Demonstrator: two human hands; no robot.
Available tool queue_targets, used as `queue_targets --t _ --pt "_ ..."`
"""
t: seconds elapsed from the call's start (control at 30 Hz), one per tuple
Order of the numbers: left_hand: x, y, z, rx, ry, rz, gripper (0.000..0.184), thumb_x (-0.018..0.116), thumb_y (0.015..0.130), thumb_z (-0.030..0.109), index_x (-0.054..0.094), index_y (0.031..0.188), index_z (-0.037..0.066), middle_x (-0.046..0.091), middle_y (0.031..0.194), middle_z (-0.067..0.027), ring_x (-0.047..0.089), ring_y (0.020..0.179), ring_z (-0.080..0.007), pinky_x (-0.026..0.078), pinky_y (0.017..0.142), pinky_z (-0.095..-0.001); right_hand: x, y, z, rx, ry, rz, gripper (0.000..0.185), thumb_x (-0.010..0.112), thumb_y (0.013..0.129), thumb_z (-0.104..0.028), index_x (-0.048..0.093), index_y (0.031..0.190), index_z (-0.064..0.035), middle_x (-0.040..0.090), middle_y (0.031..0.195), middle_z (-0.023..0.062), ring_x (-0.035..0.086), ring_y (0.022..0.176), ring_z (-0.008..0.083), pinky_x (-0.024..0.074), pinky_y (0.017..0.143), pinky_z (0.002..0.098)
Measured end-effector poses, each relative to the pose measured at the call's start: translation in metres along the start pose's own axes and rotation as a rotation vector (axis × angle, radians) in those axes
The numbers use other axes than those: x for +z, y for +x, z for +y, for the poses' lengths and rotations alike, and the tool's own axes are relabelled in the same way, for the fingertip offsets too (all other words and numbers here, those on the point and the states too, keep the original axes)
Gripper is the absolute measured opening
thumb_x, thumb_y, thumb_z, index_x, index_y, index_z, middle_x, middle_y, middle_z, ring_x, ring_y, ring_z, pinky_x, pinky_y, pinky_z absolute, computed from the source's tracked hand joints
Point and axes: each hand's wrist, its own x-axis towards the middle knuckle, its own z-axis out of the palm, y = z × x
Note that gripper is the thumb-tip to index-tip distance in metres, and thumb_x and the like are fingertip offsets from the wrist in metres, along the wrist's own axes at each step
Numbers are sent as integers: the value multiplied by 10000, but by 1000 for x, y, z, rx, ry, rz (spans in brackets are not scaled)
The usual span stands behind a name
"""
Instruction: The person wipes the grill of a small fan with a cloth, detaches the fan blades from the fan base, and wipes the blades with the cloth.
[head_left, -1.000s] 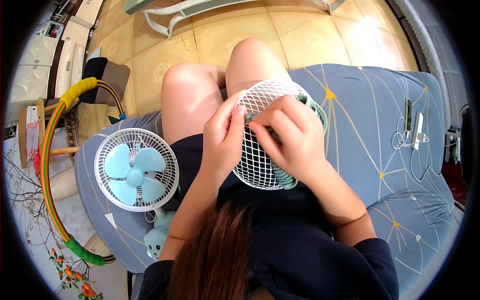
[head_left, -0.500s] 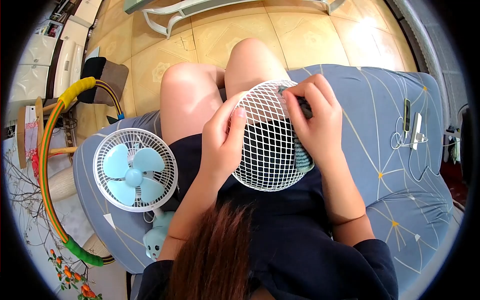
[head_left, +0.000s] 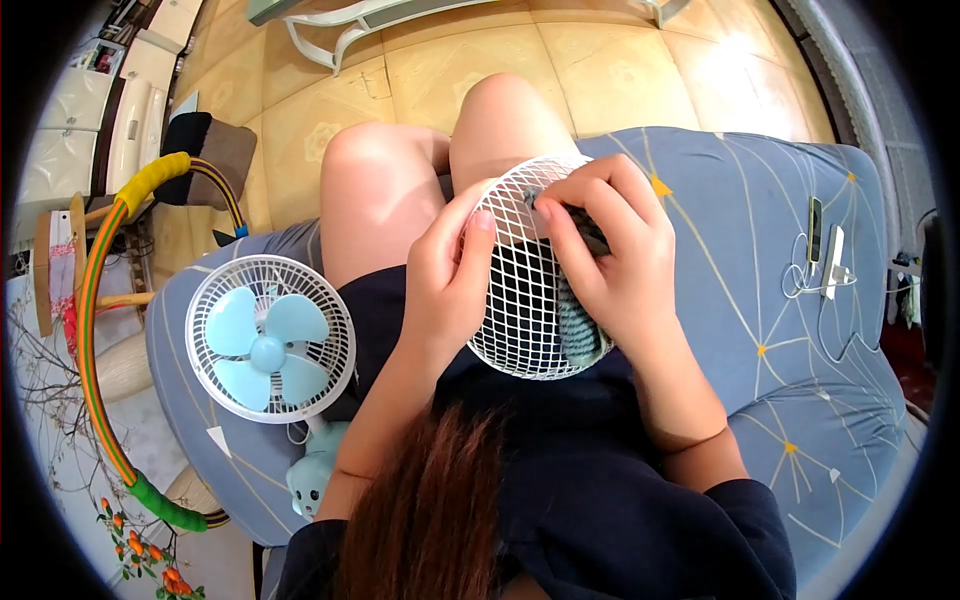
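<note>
A round white mesh fan cover [head_left: 518, 310] stands tilted over my lap. My left hand [head_left: 447, 270] grips its left rim, thumb on the near side. On the right part of the mesh my right hand [head_left: 615, 245] pinches a green striped cloth [head_left: 578, 330], whose upper part is mostly hidden by my fingers. To my left a small fan [head_left: 267, 355] with light blue blades lies face up in its white rear grille, its blue animal-shaped base [head_left: 315, 475] beside my left forearm.
I sit on a blue patterned sofa [head_left: 740, 260]. A striped hoop [head_left: 92, 350] leans at the left near a brown stool [head_left: 225, 165]. At the right lie a phone [head_left: 815, 230] and a white power strip [head_left: 834, 262] with cables. A white-legged table [head_left: 400, 15] stands ahead.
My right hand moved with the cloth from the middle of the mesh to its right edge, then slightly back left. My left hand has kept its hold on the rim.
</note>
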Motion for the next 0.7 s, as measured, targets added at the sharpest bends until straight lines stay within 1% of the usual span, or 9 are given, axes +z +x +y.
queue_targets --t 0.03,0.17,0.3,0.33,0.43,0.53,0.6,0.67,0.7 --pt "1 0 0 43 -8 -8 328 434 1063 90 544 1317 -87 665 1162 -106 602 1049 -114 481 931 -266 0 -1 0 -2 -26 -8 100 744 799 -77 667 854 -45 593 833 80 613 698 283 496 613 371" --pt "0 -3 -1 67 -8 -32 329 437 1063 94 545 1314 -89 671 1153 -111 607 1046 -116 485 933 -272 -1 -4 -1 -34 -71 -41 98 737 804 -82 664 857 -45 591 830 80 613 705 285 492 617 380" --pt "-3 -7 -1 -29 26 -19 325 468 1055 89 548 1311 -94 678 1134 -113 614 1018 -110 491 907 -261 -7 -12 -2 -44 -55 -87 98 737 805 -67 662 861 -41 584 820 82 608 695 284 489 616 383" --pt "-2 -6 -5 -6 52 4 322 477 1053 91 553 1303 -98 680 1128 -114 615 1009 -109 494 900 -258 -11 -13 -4 -36 -53 -108 97 737 806 -64 662 863 -40 583 820 82 607 692 283 489 615 382" --pt "-3 -5 -7 -54 4 29 326 474 1055 95 552 1304 -100 679 1130 -120 615 1016 -111 494 903 -261 -21 -16 -8 16 -25 -176 83 732 813 -55 665 858 -38 581 818 84 613 691 284 497 621 378" --pt "-4 -3 -4 -49 22 28 333 469 1057 99 547 1311 -101 675 1139 -124 614 1032 -116 492 914 -266 -32 -14 -8 66 84 -245 66 723 818 -29 675 864 -27 587 825 96 620 711 287 507 645 356" --pt "-2 -1 -5 43 -6 29 338 460 1060 104 542 1315 -101 669 1158 -125 610 1051 -122 487 931 -270 -33 -11 -6 54 108 -204 68 723 820 -19 680 874 -17 592 830 102 620 722 280 507 652 345" --pt "-2 -3 0 -2 0 14 338 457 1060 104 542 1314 -102 666 1165 -125 607 1059 -123 484 937 -271 -33 -7 -5 77 125 -151 75 728 824 -10 686 886 -1 597 835 112 622 742 266 508 666 333" --pt "-2 -3 0 16 13 10 336 457 1059 103 543 1313 -101 668 1160 -123 609 1053 -123 486 932 -269 -33 -4 -3 71 126 -128 80 726 823 -5 688 893 3 600 839 114 625 744 260 509 668 335"
